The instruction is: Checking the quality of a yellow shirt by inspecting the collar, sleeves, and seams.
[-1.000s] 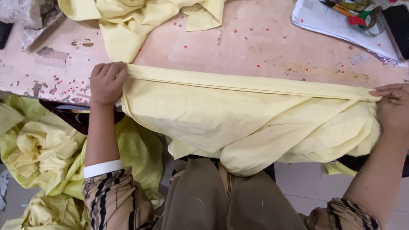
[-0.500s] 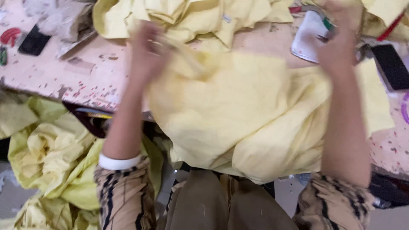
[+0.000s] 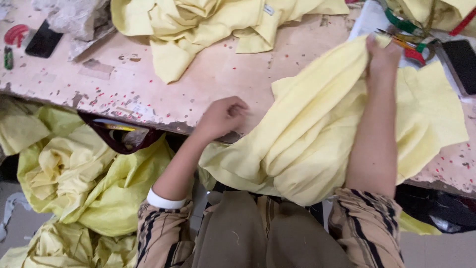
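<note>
Two bare hands work at a worn pink table (image 3: 208, 74), both on one pale yellow garment (image 3: 317, 134) that drapes from the table's near edge down toward the person's lap, filling the 3 to 5 o'clock part of the view. The right hand (image 3: 382, 54), at about 2 o'clock, has its fingers pinched on the upper fold of that garment, lifting it off the tabletop. The left hand (image 3: 223, 116), near the centre, is curled loosely at the table edge, just touching the garment's left border; whether it grips the cloth cannot be told. A second yellow garment (image 3: 198, 25) lies crumpled at 12 o'clock. More yellow cloth (image 3: 84, 183) is heaped at 8 o'clock below the table. Scissors (image 3: 411, 42) sit just beyond the right hand.
</note>
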